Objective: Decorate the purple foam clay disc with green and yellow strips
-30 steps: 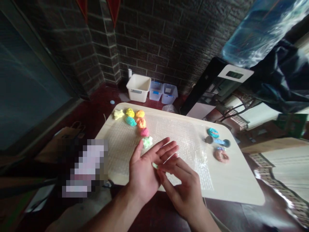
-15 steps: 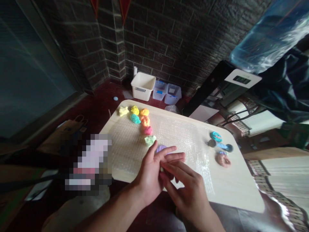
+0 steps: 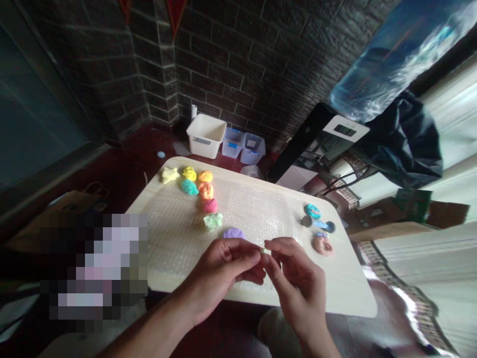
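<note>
A tiny pale green piece of modelling clay (image 3: 264,251) sits between my fingertips above the near edge of the table. My left hand (image 3: 231,266) is closed, thumb pressed against the forefinger, its tips at the piece. From the other side my right hand (image 3: 298,283) pinches it between thumb and forefinger. Just beyond my left hand lies a purple clay lump (image 3: 234,232), partly hidden by it. A light green clay lump (image 3: 213,221) rests farther off, with a pink lump (image 3: 210,206) and an orange lump (image 3: 206,190) in line behind it.
Bubble wrap (image 3: 253,204) covers much of the pale wooden table (image 3: 350,293). Teal (image 3: 190,187), yellow (image 3: 190,173) and cream (image 3: 170,174) lumps lie far left. At right are a blue dumbbell-like piece (image 3: 320,224) and a brownish ring (image 3: 322,245). Bins (image 3: 206,136) stand behind.
My left hand has turned from spread fingers, palm showing, to a pinch. Both hands' fingertips now meet at the small green piece. The view has shifted, so the table appears farther left.
</note>
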`<state>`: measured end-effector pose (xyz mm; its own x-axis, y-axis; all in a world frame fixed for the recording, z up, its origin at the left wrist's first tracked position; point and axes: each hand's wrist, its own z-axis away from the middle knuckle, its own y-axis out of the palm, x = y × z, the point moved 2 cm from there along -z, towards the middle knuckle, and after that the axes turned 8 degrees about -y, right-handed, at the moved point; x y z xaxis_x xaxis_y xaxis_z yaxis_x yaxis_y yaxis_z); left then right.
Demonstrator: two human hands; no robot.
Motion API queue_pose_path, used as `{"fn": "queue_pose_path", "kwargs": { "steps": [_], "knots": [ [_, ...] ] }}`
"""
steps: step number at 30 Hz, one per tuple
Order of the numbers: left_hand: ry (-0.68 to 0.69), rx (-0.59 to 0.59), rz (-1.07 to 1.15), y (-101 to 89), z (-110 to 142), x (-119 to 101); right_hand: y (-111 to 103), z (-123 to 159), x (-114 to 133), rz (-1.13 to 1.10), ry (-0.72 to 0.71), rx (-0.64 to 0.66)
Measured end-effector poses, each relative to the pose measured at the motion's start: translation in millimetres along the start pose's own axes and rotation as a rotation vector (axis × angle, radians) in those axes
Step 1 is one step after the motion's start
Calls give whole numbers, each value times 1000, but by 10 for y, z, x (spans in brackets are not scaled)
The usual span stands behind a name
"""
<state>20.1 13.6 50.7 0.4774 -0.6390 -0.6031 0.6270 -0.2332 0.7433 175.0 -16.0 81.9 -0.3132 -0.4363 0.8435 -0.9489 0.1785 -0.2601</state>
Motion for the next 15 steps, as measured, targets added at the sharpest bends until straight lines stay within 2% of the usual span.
{"fn": "queue_pose_path", "kwargs": {
  "steps": [3, 6, 9, 15],
  "knots": [
    [59, -13, -51, -18, -3, -3, -1, 13, -20, -37, -4, 10],
    [94, 25, -114, -28, 11, 1, -9, 15, -19, -62, -48, 28],
    [89, 51, -137, -34, 25, 4, -11, 10, -3, -84, -56, 32],
    [72, 24, -111, -25, 18, -31, 7, 42, 14, -49, -30, 65]
  ]
}}
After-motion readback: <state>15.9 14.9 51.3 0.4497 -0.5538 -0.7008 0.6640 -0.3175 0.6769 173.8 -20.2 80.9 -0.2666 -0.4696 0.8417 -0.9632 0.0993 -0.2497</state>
